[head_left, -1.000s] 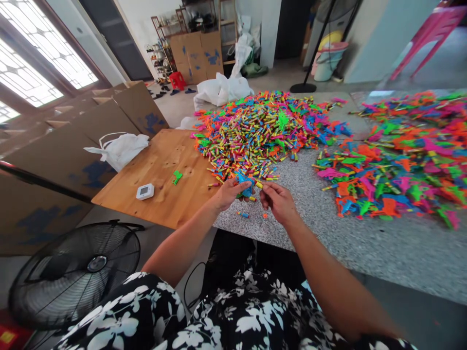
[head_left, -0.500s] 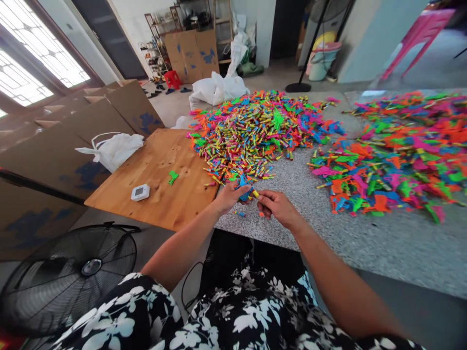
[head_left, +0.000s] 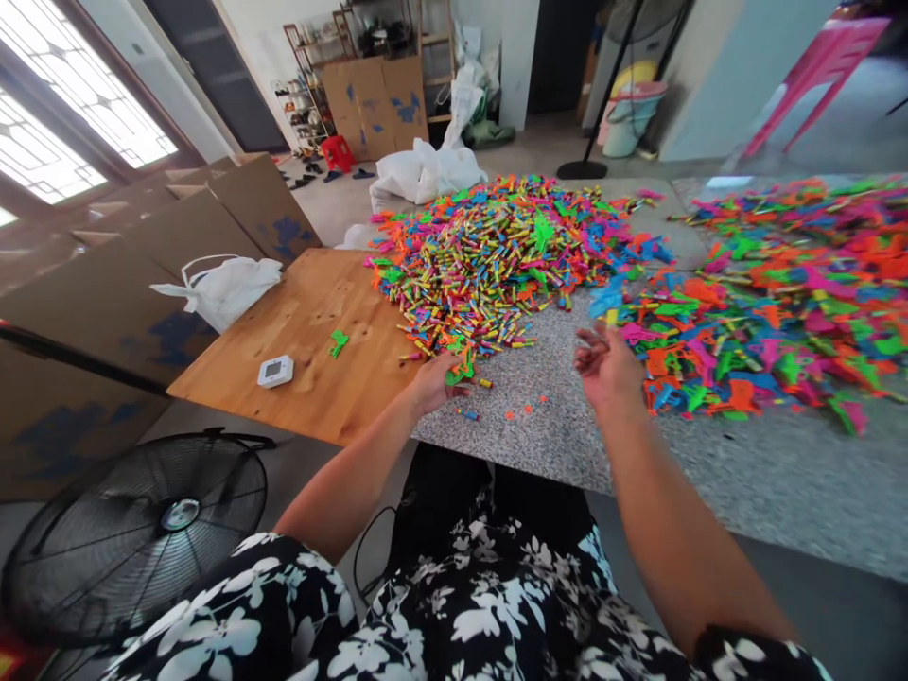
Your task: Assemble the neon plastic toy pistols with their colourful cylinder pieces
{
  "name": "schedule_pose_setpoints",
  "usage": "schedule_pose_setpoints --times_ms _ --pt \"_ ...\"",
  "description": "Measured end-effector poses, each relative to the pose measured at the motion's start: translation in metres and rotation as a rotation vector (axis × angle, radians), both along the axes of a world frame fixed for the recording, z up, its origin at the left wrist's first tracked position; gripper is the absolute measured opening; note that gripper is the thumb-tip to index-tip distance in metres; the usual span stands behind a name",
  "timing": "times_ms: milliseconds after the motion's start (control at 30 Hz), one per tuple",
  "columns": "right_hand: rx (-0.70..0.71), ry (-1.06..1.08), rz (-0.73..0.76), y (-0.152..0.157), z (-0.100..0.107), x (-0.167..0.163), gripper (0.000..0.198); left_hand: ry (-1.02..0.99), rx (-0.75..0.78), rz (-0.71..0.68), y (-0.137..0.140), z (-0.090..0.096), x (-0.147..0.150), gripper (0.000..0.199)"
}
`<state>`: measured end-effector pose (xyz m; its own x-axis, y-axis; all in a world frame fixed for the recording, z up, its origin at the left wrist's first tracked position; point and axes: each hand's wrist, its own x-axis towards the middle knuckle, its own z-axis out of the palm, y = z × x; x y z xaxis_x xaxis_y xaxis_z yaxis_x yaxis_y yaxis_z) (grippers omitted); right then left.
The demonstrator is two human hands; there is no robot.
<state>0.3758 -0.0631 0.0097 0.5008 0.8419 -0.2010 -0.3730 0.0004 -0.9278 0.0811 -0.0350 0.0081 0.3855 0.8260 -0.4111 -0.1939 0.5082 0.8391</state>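
Near the front edge of the speckled stone tabletop (head_left: 525,445), my left hand (head_left: 434,386) is closed around a bright green toy gun (head_left: 462,365). Off to the right, my right hand (head_left: 608,367) grips the yellow end of a blue toy gun (head_left: 606,297), smeared by motion, beside the right pile of toy guns (head_left: 766,322). Between my hands lie a yellow-and-red tube (head_left: 485,383), a blue tube (head_left: 468,414) and a few small orange pieces (head_left: 527,409). Beyond my left hand rises a heap of small coloured tubes (head_left: 482,260) mixed with toy guns.
A wooden board (head_left: 355,284) adjoins the stone on the left, carrying a white digital gauge (head_left: 275,371), a lone green toy gun (head_left: 339,342) and a white plastic bag (head_left: 227,288). Cardboard boxes (head_left: 142,246) stand beyond it. A black fan (head_left: 177,515) sits at lower left.
My right hand has swung right with the blue toy gun, away from my left hand. My left hand has taken hold of a green toy gun. Orange pieces on the stone are now uncovered.
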Motion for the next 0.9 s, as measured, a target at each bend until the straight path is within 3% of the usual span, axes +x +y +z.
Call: schedule_pose_setpoints --times_ms 67,200,267,367,467,567,667,767,900 --pt "-0.025 -0.211 0.069 0.003 -0.006 -0.009 0.028 -0.013 0.012 -0.002 0.001 0.0 -0.006 0.023" --pt "-0.061 -0.975 0.503 -0.005 -0.018 -0.064 0.016 0.012 0.113 0.022 0.001 0.001 -0.007 0.035" --pt "-0.085 -1.275 0.645 -0.008 -0.022 -0.093 0.018 0.023 0.15 0.045 0.0 0.0 -0.007 0.04" --pt "-0.17 -1.445 0.705 -0.007 -0.025 -0.116 0.015 0.049 0.178 0.094 0.0 -0.001 -0.01 0.042" --pt "-0.164 -1.191 0.606 -0.002 -0.029 -0.121 0.01 0.034 0.166 0.173 0.0 -0.003 -0.015 0.039" --pt "-0.102 -0.56 0.482 -0.003 -0.029 -0.124 0.014 -0.053 0.141 0.247 -0.002 -0.003 -0.014 0.038" --pt "0.002 -0.024 0.468 -0.011 -0.024 -0.132 0.029 -0.152 0.139 0.275 -0.006 -0.002 -0.007 0.035" --pt "0.062 0.178 0.474 -0.018 -0.017 -0.141 0.039 -0.217 0.153 0.273 -0.01 0.0 0.002 0.032" --pt "0.083 0.26 0.427 -0.019 -0.013 -0.146 0.04 -0.25 0.175 0.257 -0.014 0.003 0.007 0.033"
